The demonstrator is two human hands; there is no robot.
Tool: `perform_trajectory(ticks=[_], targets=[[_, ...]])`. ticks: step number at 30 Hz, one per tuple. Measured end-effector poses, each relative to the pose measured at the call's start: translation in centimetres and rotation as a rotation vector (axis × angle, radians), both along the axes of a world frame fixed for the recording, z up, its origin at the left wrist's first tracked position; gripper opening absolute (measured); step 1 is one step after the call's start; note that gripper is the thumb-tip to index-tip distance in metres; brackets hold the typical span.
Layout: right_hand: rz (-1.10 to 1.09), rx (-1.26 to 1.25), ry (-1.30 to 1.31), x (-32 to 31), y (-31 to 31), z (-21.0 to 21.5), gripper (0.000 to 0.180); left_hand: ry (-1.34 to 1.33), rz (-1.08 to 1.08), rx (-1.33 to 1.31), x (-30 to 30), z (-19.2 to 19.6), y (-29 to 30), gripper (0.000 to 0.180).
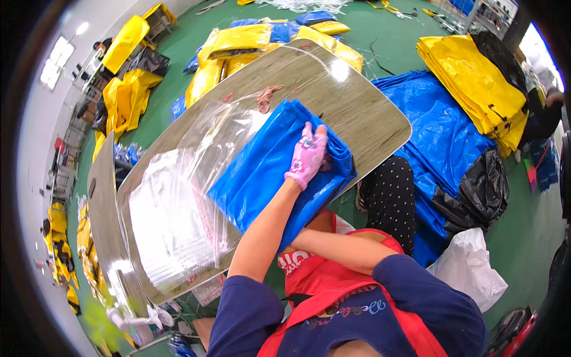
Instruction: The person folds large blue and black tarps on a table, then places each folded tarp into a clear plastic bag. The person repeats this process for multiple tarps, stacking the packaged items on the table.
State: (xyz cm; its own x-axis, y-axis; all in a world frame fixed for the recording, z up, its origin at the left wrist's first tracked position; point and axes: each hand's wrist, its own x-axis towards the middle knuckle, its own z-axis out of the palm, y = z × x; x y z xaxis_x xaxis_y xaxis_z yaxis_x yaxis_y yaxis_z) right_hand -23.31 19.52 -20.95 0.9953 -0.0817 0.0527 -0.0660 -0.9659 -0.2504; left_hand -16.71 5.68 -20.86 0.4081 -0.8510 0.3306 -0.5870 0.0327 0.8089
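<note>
Our gloved left hand [307, 156] presses flat, fingers spread, on the folded blue tarp [270, 169] atop the wooden table [363, 113]. It looks light, floppy and slick, best gripped at its folded edge. We cannot see the right hand's fingers beneath it.

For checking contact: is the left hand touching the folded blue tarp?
Touching. The head view shows the gloved left hand pressed flat on the folded blue tarp.

Blue tarp [267, 169] on a grey wood-grain table [363, 113]; clear bags [172, 214] beside it. Pink flowered glove on the left hand [307, 156]. Yellow tarps [476, 83], black bags [485, 184], green floor [529, 238], red apron [333, 279].
</note>
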Motion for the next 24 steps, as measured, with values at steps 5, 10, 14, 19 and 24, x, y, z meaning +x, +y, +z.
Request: perform_trajectory(ticks=[5, 10, 14, 19, 24], targets=[[0.364, 0.371, 0.578, -5.9, -6.0, 9.5, 0.056, -0.253, 0.128, 0.045, 0.1, -0.4, -0.7, 0.046], [-0.504, -0.171, -0.352, -7.8, -16.3, 9.3, 0.076, -1.188, -0.018, 0.214, 0.1, 7.5, 0.9, 0.055], [-0.296, -0.062, -0.198, -11.8, -15.6, 6.1, 0.084, -0.719, -0.255, 0.528, 3.3, 6.6, 1.8, 0.06], [-0.27, -0.375, -0.504, -16.7, -15.4, 1.8, 0.042, -0.47, -0.424, 0.557, 2.3, 8.1, 2.5, 0.066], [-0.304, 0.144, -0.742, -21.7, -19.5, 7.5, 0.028, 0.935, -0.764, 0.416, 6.9, 12.9, 7.1, 0.061]])
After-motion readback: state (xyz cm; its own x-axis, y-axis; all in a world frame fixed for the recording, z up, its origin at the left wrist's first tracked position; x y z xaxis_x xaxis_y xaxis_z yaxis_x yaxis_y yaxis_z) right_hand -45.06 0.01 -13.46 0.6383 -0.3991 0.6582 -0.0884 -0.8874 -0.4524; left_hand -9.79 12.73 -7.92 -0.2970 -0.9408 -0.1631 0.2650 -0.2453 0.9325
